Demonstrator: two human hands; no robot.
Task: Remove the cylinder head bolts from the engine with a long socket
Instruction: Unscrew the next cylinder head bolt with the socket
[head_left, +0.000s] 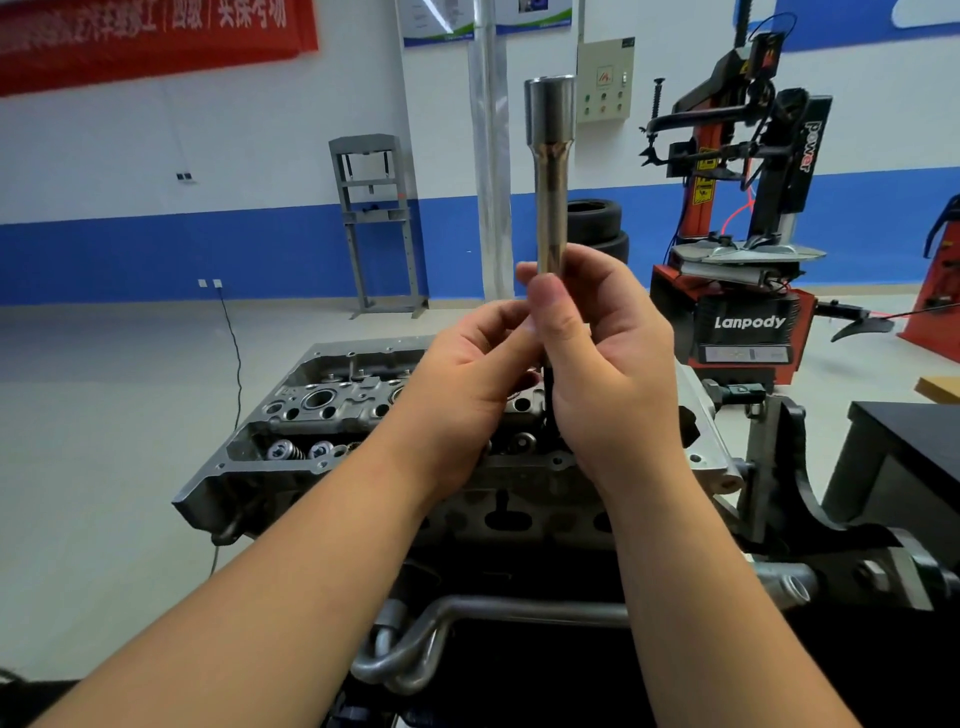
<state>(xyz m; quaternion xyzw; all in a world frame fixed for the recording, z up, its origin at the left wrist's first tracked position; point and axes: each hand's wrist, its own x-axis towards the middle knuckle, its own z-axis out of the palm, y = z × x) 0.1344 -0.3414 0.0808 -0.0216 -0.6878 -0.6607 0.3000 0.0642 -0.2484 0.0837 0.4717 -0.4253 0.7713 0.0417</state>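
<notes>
A long chrome socket (550, 171) stands upright above the engine, its wide end at the top. My right hand (608, 364) grips its lower part, thumb across the front. A dark shaft (549, 387) hangs below the socket between my hands; whether it is a bolt I cannot tell. My left hand (467, 384) curls around that lower end from the left. Beneath both hands lies the grey cylinder head (291, 415), with valve springs (283, 449) showing at its near left. The middle of the head is hidden by my hands.
A red and black tyre changer (748, 291) stands at the right rear. Against the blue-banded wall are a grey press frame (376, 223) and stacked tyres (597, 228). The engine stand (779, 467) and a dark bench (909, 441) are close on the right. Metal pipes (415, 639) run below the engine.
</notes>
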